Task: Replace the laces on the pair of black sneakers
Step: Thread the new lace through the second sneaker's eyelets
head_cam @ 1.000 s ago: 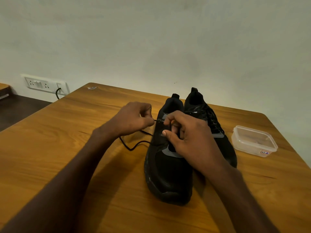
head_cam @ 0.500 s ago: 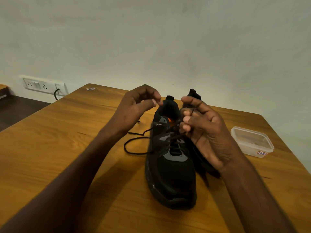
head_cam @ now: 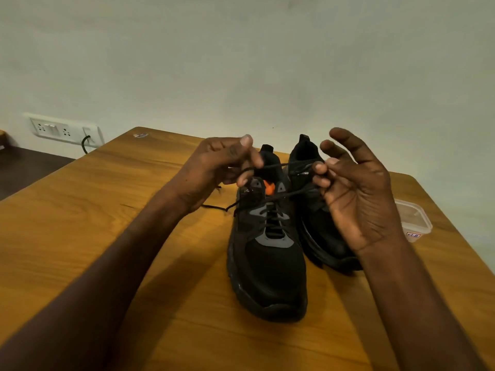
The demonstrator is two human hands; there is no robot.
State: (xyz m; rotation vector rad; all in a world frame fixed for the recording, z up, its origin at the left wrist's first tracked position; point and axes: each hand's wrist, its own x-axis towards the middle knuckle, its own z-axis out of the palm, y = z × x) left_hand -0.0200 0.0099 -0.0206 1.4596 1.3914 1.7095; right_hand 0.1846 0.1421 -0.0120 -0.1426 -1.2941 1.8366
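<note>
Head view: both hands raised over left sneaker (head_cam: 267, 258) on worktop (head_cam: 107, 210). Left hand (head_cam: 217, 167) and right hand (head_cam: 356, 188) each pinch black lace (head_cam: 284, 165), strung taut between them; right sneaker (head_cam: 318, 223) touching alongside.

Right sneaker (head_cam: 318, 210) half covered by the right hand (head_cam: 356, 199) at centre right. Clear plastic container (head_cam: 413, 220) partly hidden behind that wrist, label too small to read. Small object (head_cam: 140, 135) at the table's far corner unidentifiable. Both forearms cut off at bottom edge.
</note>
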